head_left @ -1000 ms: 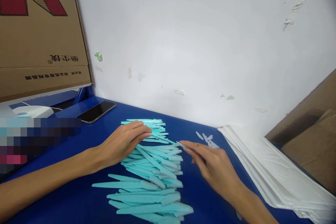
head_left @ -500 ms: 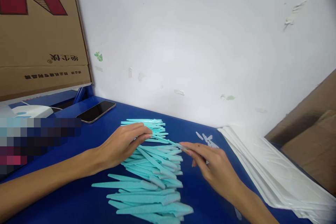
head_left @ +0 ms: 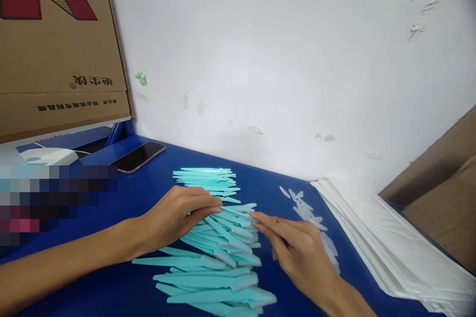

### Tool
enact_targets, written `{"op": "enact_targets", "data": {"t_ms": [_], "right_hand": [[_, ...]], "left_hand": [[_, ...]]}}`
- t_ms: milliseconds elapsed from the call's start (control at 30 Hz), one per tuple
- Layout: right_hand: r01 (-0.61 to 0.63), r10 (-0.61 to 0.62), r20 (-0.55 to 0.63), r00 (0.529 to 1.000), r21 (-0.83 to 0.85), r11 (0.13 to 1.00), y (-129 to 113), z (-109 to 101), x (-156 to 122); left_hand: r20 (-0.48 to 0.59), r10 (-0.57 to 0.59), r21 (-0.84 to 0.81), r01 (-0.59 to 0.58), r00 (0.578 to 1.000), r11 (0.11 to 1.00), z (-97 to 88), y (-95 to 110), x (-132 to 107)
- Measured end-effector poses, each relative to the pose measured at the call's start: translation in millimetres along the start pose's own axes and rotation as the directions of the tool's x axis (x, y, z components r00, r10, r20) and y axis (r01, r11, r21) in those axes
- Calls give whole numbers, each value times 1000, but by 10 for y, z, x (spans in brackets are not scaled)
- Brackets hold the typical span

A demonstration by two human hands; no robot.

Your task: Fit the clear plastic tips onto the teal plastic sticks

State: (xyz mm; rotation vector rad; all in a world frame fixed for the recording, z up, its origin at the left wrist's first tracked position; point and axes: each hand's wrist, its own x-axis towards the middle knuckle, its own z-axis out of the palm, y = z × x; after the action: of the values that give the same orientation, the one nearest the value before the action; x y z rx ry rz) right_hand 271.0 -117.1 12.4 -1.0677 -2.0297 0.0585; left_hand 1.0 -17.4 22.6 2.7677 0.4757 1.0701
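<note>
My left hand (head_left: 178,215) is closed in a pinch on a thin teal knife-shaped strip (head_left: 236,211), low over a pile of similar pieces. At the strip's right end, my right hand (head_left: 303,247) has thumb and forefinger pressed together; the exact contact is partly hidden. Below both hands lies the loose pile of teal strips (head_left: 206,281), tapered at the left with wider, paler right ends. Just beyond my left fingers, a neater group of teal strips (head_left: 203,175) rests on the blue table (head_left: 256,173).
Small translucent white slivers (head_left: 305,212) lie scattered beyond my right hand. White plastic sheets (head_left: 366,237) are stacked along the right edge. A phone (head_left: 139,157) lies at the back left, near a large cardboard box (head_left: 63,54). A white wall (head_left: 278,69) stands behind the table.
Both hands have come down closer to the pile, and my left hand has shifted slightly right. The strip stretched between them shows less length now. More white slivers are uncovered beyond my right hand.
</note>
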Motion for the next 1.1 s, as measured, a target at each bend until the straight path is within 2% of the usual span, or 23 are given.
{"op": "enact_targets", "data": {"t_ms": [133, 333, 467, 633, 833, 967, 1100], "right_hand": [[10, -10, 28, 1000, -21, 1000, 19, 21, -21], [-10, 17, 50, 999, -126, 992, 40, -35, 41], [-86, 88, -6, 996, -277, 957, 195, -134, 83], [-109, 123, 0, 992, -478, 871, 515, -294, 57], [-145, 211, 110, 971, -426, 893, 715, -445, 49], [-172, 260, 147, 955, -439, 882, 838, -536, 40], [-149, 273, 224, 935, -452, 879, 891, -544, 21]], "left_hand": [[14, 1, 3, -1, 1000, 1000, -3, 34, -13], [110, 16, 144, -32, 994, 989, -52, 28, -21], [116, -90, 205, 65, 989, 977, -119, -129, 29], [206, -178, 211, 134, 962, 968, -210, -375, 86], [295, -199, 114, 172, 935, 979, -190, -489, 52], [334, -221, 114, 193, 916, 974, -136, -539, -2], [351, -250, 146, 211, 902, 967, -122, -559, -32]]}}
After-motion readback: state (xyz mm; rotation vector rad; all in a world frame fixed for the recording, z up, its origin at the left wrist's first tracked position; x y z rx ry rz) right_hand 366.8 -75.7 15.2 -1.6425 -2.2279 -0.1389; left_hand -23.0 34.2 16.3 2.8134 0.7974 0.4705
